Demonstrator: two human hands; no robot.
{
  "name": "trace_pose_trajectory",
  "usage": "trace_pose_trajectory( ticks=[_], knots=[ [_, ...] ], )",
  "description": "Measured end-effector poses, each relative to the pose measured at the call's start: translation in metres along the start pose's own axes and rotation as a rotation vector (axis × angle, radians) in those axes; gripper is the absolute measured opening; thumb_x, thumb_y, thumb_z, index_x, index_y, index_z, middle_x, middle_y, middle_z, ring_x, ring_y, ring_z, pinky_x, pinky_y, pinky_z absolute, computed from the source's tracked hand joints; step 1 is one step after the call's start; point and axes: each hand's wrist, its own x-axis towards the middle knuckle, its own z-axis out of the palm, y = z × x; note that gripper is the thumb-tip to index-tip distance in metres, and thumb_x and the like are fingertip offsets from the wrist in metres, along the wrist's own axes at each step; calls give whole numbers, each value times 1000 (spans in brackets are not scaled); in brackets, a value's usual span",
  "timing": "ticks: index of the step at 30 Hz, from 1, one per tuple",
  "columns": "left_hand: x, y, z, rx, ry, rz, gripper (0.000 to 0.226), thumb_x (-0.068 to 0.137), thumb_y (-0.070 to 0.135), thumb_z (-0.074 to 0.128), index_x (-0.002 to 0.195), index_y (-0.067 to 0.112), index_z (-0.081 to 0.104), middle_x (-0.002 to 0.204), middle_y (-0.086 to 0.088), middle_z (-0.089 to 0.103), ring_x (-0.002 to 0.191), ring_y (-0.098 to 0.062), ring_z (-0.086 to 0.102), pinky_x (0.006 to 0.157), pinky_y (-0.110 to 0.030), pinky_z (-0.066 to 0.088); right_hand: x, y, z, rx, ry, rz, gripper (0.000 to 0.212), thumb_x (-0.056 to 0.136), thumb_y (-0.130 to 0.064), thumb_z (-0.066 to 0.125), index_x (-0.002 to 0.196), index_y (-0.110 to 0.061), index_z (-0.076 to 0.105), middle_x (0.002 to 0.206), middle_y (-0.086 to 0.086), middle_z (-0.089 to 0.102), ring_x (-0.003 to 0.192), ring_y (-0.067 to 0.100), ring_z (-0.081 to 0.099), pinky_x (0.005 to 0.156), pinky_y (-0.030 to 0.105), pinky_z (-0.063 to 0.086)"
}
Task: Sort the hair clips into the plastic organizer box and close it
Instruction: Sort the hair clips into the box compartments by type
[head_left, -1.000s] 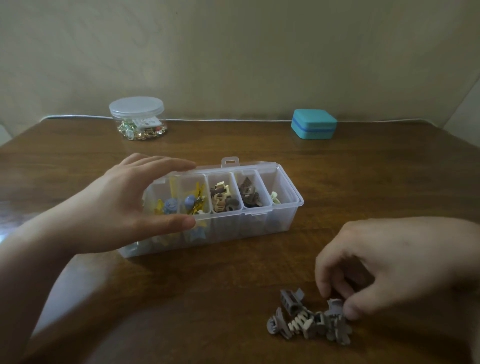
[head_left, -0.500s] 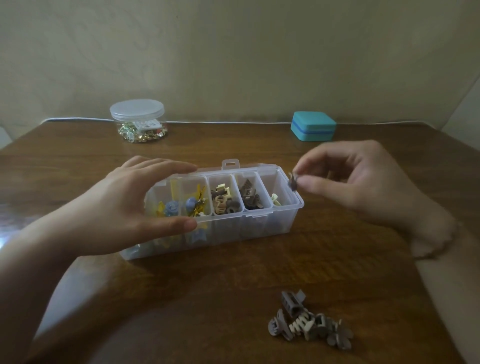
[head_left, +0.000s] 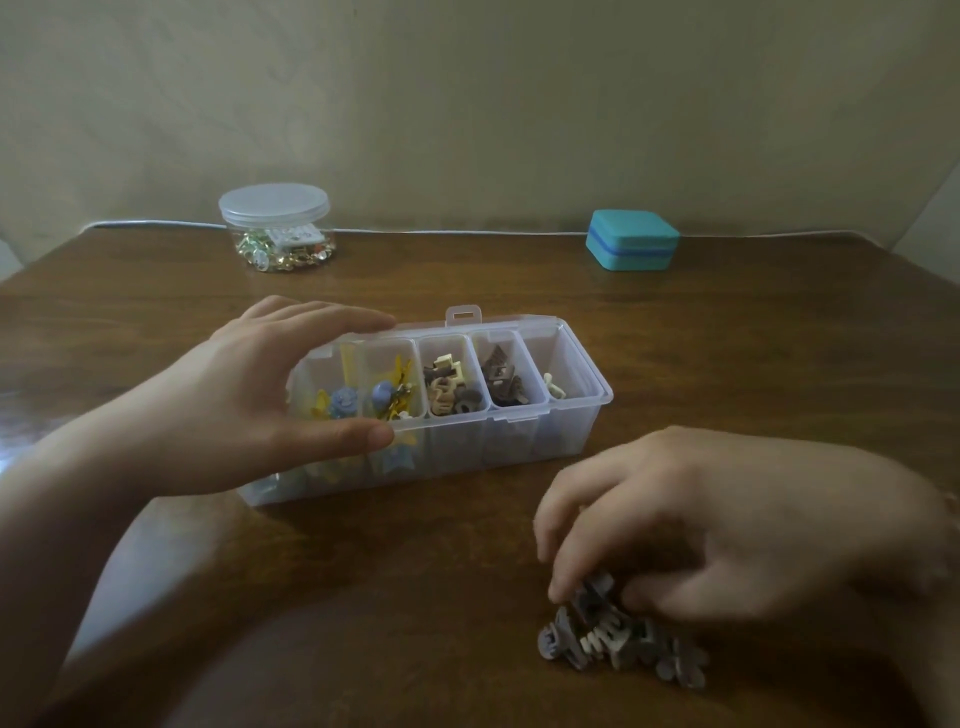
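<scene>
A clear plastic organizer box (head_left: 545, 441) stands open mid-table. Its compartments hold yellow and blue clips at the left, beige and brown clips (head_left: 449, 389) in the middle, and one pale clip (head_left: 554, 387) at the right end. My left hand (head_left: 234, 400) grips the box's left end, fingers over the far rim and thumb on the near rim. A small pile of grey hair clips (head_left: 613, 642) lies on the table in front of the box to the right. My right hand (head_left: 701, 530) is down on that pile, fingertips and thumb pinching the top grey clip (head_left: 597, 590). The hand is blurred.
A clear lidded jar (head_left: 275, 228) of small shiny items stands at the back left. A teal case (head_left: 631, 239) sits closed at the back right near the wall. The wooden table (head_left: 415, 597) runs to a wall behind.
My right hand, which held a grey clip over the box's right end half a second ago, has come back down to the grey pile. The left hand and box have not moved.
</scene>
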Motion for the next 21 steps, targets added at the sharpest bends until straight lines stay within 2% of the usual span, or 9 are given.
trace_pose_trajectory(
  ticks=[6, 8, 10, 12, 13, 15, 17, 19, 21],
  knots=[
    [-1, 0, 0, 5, 9, 6, 87, 55, 93, 49, 133, 54, 43, 120, 47, 40, 122, 9, 34, 94, -30, 35, 0, 10, -2, 48, -2, 96, 29, 87, -26, 70, 113, -38, 64, 113, -21, 60, 109, 2, 57, 88, 26, 51],
    [-1, 0, 0, 0, 9, 3, 87, 55, 92, 50, 133, 54, 43, 121, 45, 40, 123, 9, 33, 95, -30, 35, -2, 11, -9, 126, 177, 96, 28, 85, -27, 72, 111, -36, 65, 107, -19, 63, 101, 4, 61, 81, 22, 51],
    [0, 1, 0, 1, 8, 2, 86, 56, 91, 51, 133, 54, 43, 123, 45, 40, 124, 8, 33, 96, -31, 35, 1, 14, -16, 185, 475, 67, 28, 82, -25, 74, 108, -31, 67, 100, -15, 67, 89, 9, 63, 70, 22, 52],
    [0, 1, 0, 2, 6, 3, 85, 56, 91, 51, 133, 55, 42, 122, 45, 39, 124, 8, 33, 97, -31, 35, 12, 22, -19, 182, 737, 113, 27, 79, -25, 74, 105, -30, 68, 97, -11, 70, 83, 13, 64, 62, 26, 52],
    [0, 1, 0, 2, 5, 3, 85, 56, 91, 51, 133, 55, 42, 122, 45, 39, 124, 8, 33, 97, -32, 35, 19, 28, -19, 161, 822, 163, 27, 78, -25, 75, 104, -31, 68, 96, -11, 70, 84, 12, 65, 61, 21, 50],
    [0, 1, 0, 4, 8, 5, 85, 57, 90, 51, 133, 53, 43, 124, 44, 40, 125, 7, 33, 98, -32, 35, 27, 40, -17, 84, 867, 285, 30, 80, -27, 75, 108, -33, 66, 98, -15, 70, 89, 6, 64, 62, 10, 44],
    [0, 1, 0, 7, 9, 9, 86, 57, 90, 51, 134, 51, 44, 125, 43, 41, 125, 6, 34, 99, -33, 35, 27, 46, -13, -22, 900, 348, 32, 80, -28, 74, 110, -34, 65, 101, -18, 67, 92, 5, 62, 62, 5, 39],
    [0, 1, 0, 9, 7, 8, 87, 57, 91, 51, 134, 51, 44, 125, 42, 42, 126, 4, 35, 99, -34, 36, 19, 38, -12, -83, 954, 274, 27, 80, -26, 76, 104, -32, 66, 96, -18, 66, 87, 7, 61, 64, 5, 37],
    [0, 0, 0, 9, 6, 5, 87, 57, 91, 51, 134, 52, 44, 125, 42, 42, 126, 3, 36, 100, -35, 36, 11, 21, -11, -82, 842, 92, 21, 80, -25, 76, 98, -30, 66, 90, -16, 65, 81, 9, 60, 67, 9, 40]
  ],
)
